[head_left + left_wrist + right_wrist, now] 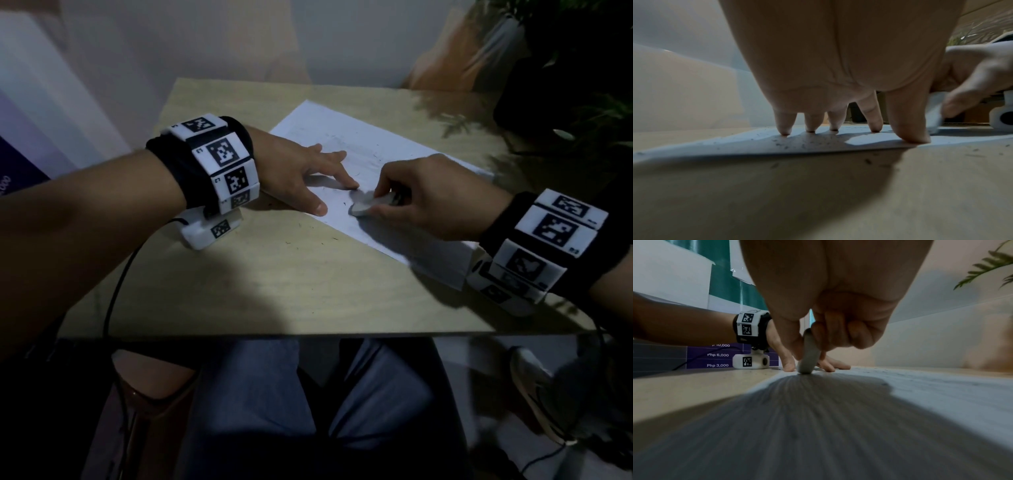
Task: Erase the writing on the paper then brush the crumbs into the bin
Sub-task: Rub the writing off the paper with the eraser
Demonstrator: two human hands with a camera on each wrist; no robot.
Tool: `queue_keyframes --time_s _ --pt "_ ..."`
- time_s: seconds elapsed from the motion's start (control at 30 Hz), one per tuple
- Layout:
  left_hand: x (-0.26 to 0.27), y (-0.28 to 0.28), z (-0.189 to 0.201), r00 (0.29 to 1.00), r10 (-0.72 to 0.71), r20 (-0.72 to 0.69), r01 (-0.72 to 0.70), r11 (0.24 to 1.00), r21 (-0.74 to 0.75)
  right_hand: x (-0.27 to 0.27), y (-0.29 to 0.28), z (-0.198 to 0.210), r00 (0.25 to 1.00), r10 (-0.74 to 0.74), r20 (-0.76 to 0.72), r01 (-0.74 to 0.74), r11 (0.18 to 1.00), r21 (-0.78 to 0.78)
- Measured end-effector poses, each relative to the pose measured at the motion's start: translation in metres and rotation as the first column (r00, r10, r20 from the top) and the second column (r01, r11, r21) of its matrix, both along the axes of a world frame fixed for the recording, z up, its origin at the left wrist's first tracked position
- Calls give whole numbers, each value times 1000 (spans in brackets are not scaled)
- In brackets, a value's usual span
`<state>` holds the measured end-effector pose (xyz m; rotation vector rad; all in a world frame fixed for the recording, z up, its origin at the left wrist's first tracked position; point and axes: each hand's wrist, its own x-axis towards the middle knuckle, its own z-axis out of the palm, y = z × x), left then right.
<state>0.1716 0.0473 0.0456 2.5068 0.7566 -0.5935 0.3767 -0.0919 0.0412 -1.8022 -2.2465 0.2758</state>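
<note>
My left hand (294, 171) lies spread on the paper (387, 161), fingertips (785, 129) and thumb pressing it flat to the table (274, 281). My right hand (428, 198) pinches the eraser (368, 205) between thumb and curled fingers, its lower end touching the sheet just beside my left thumb and forefinger.

The paper sits askew on the tabletop, one long edge running toward me on the right, where my right wrist covers its near corner. Bare wood lies open between the sheet and the table's near edge, and more to the left of my left wrist. The far edge of the table meets the wall; a plant (582, 85) crowds the far right corner. Dark crumbs (807, 142) speckle the sheet under my left hand and spill onto the wood along the paper's edge.

In the right wrist view a purple board (717, 355) behind my left arm reads "10,000", "Php 6,000" and "Php 3,000". Both wristbands carry black-and-white square markers.

The writing on the sheet shows only as faint grey lines I cannot read. The eraser is blurred in the head and left wrist views, and the paper in front of the right wrist camera is streaked with motion. No bin shows in any view.
</note>
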Motion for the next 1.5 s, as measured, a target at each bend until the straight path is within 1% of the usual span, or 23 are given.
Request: queue_keyframes --time_s 0.07,0.17,0.23,0.3,0.33,0.37,0.43,0.5,0.6,0.67,0.77,0.83,0.93,1.0,1.03,1.1,1.17,1.2,1.27,1.33,1.37,1.43,1.5 --pt "0 0 0 1000 5 3 -5 1000 -3 -3 -5 -1 999 44 -8 -45 999 -18" --pt "-1 -1 1 1000 10 6 -10 1000 -6 -5 -8 1 990 88 -108 -103 985 -142" --pt "-1 -1 1 1000 10 6 -10 1000 -3 -1 -4 0 997 25 -78 -32 996 -87" --pt "-1 -1 1 1000 7 7 -7 1000 4 2 0 -2 999 -44 11 44 999 14" --pt "-1 -1 1 1000 5 7 -5 1000 7 1 0 -3 998 -43 36 42 998 38" --pt "-1 -1 1 1000 4 8 -4 1000 8 0 -2 -4 999 -10 34 9 1000 27" --pt "-1 -1 0 1000 8 10 -9 1000 3 -3 -7 -1 997 69 -45 -73 993 -91" --pt "-2 -1 0 1000 14 12 -14 1000 1 -4 -7 2 994 68 -84 -80 986 -150" --pt "-1 0 0 1000 6 8 -6 1000 11 1 -3 -3 999 -41 15 41 999 -7" --pt "-1 0 0 1000 7 4 -7 1000 11 1 -3 -5 998 -36 50 34 999 42" --pt "-1 -1 1 1000 15 2 -15 1000 10 -3 -8 -1 995 77 -60 -84 990 -118" --pt "-1 -1 1 1000 17 2 -17 1000 13 -3 -7 1 992 64 -105 -80 984 -156" --pt "0 0 0 1000 11 3 -11 1000 10 1 -1 -3 998 -59 -1 59 998 -15" --pt "-1 0 0 1000 7 1 -7 1000 11 0 -2 -4 994 -76 73 70 995 74" --pt "-1 0 0 1000 8 -2 -8 1000 10 -1 -5 -4 997 -38 66 34 998 59" --pt "-1 0 1 1000 13 -4 -13 1000 7 -3 -10 0 998 49 -28 -51 996 -77" --pt "-1 1 1 1000 14 -1 -14 1000 11 -4 -9 3 995 43 -91 -57 985 -162" --pt "-1 1 0 1000 12 -1 -12 1000 10 -3 -7 2 997 12 -77 -23 990 -142" --pt "-1 2 -1 1000 7 -1 -7 1000 7 0 -3 -2 998 -58 14 58 998 -23" --pt "-2 3 -2 1000 6 -2 -6 1000 3 -1 -4 -3 995 -59 75 54 997 57" --pt "-2 4 -2 1000 8 -2 -8 1000 2 -2 -6 -3 998 -24 63 21 999 41" --pt "-1 4 -2 1000 10 -1 -10 1000 2 -5 -12 1 998 63 -28 -65 994 -83" --pt "-1 4 -3 1000 9 -1 -9 1000 4 -5 -12 4 994 67 -83 -79 985 -152"
